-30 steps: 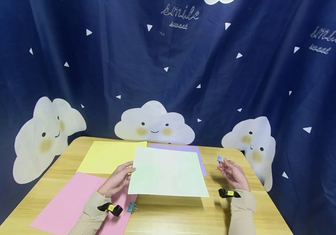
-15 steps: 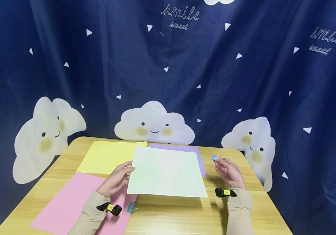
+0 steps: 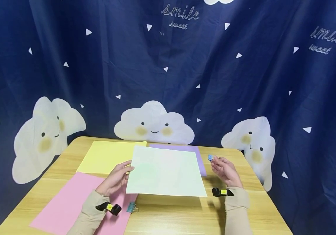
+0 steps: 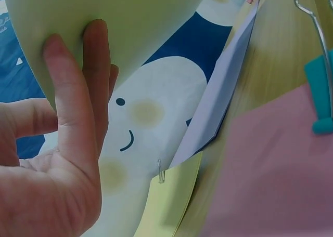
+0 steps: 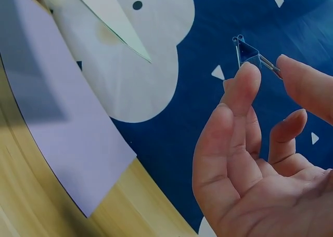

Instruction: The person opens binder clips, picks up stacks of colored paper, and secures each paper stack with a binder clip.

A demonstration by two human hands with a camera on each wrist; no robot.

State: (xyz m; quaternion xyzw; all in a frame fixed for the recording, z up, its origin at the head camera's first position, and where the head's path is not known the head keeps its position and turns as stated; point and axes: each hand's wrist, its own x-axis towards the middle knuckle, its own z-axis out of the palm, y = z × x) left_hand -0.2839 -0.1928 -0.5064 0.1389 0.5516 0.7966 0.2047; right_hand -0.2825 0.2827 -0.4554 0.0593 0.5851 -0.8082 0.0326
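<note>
My left hand [image 3: 115, 178] pinches a pale green paper stack [image 3: 166, 171] by its left edge. The thumb lies on top and the fingers spread flat under it, as the left wrist view shows. The paper is held above the table, casting a shadow. To its right, my right hand [image 3: 226, 172] pinches a small blue binder clip [image 3: 210, 157] by its wire handles, between thumb and fingers. Up close in the right wrist view, the clip's blue body [image 5: 250, 51] points away from the palm, with a gap between it and the paper's right edge.
Pink paper [image 3: 68, 202] lies under my left forearm, with a teal binder clip [image 3: 131, 207] on its right edge. Yellow paper [image 3: 109, 156] and purple paper [image 3: 201, 160] lie at the back of the wooden table [image 3: 168, 218]. A dark blue curtain [image 3: 168, 49] hangs behind.
My right hand has moved left with the blue binder clip, closer to the green paper's right edge. The left hand and its paper have shifted very slightly left.
</note>
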